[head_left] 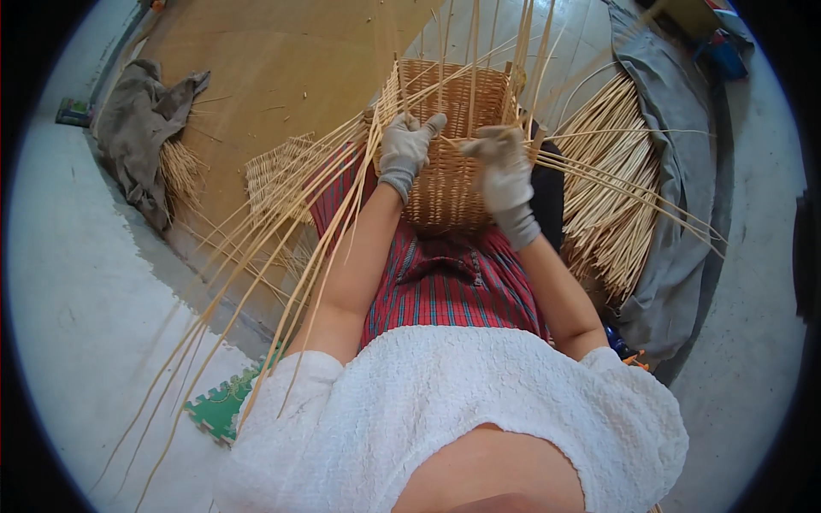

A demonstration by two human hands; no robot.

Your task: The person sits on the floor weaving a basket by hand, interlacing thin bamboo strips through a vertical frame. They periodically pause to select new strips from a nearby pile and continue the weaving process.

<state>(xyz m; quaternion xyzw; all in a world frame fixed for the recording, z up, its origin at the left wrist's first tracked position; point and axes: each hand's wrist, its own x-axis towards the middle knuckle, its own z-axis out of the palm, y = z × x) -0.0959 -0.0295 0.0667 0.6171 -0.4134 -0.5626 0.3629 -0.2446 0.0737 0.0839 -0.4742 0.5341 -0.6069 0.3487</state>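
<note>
A half-woven wicker basket (451, 184) rests on my lap, with upright stakes (473, 60) rising from its far side. My left hand (405, 151), in a pale work glove, is closed on the left part of the basket's near edge, thumb pointing right. Long loose wicker strands (282, 209) fan out from beside it toward the lower left. On the right part of that edge is my right hand (506, 171), also gloved. Motion blurs its bent fingers, so their grip is unclear. A short stretch of strand shows between the hands. More strands (633, 184) stick out to the right.
A large bundle of wicker rods (609, 188) lies on the right beside a grey cloth (676, 171). At left are another grey cloth (141, 128), a smaller rod bundle (181, 171) and a flat woven piece (272, 175). A green foam mat (224, 402) lies lower left.
</note>
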